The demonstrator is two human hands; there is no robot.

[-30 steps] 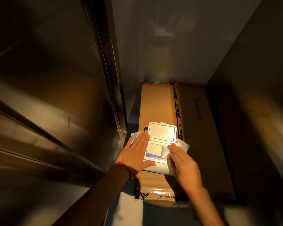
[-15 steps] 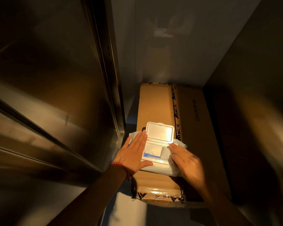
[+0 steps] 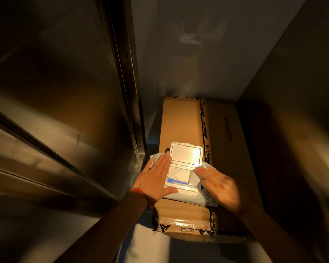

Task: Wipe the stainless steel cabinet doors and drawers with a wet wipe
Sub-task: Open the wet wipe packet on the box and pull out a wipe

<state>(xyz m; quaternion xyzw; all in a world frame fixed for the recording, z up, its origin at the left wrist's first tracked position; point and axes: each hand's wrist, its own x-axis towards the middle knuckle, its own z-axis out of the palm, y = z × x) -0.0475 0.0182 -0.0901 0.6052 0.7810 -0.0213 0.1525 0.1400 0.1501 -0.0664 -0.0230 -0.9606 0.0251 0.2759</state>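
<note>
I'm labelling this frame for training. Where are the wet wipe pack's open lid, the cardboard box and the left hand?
open lid (image 3: 186, 153), head view, centre of the flipped-up flap.
cardboard box (image 3: 180, 118), head view, bare top face beyond the pack.
left hand (image 3: 153, 178), head view, back of the hand.

Wipe pack (image 3: 180, 194): white, with a blue strip under my fingers.
Lid (image 3: 186, 154): white, glaring.
Box (image 3: 180, 122): brown cardboard, tape with dark lettering.
My bracelet (image 3: 141, 192): red beads.
Cabinet door (image 3: 55, 92): dull steel grey.
</note>
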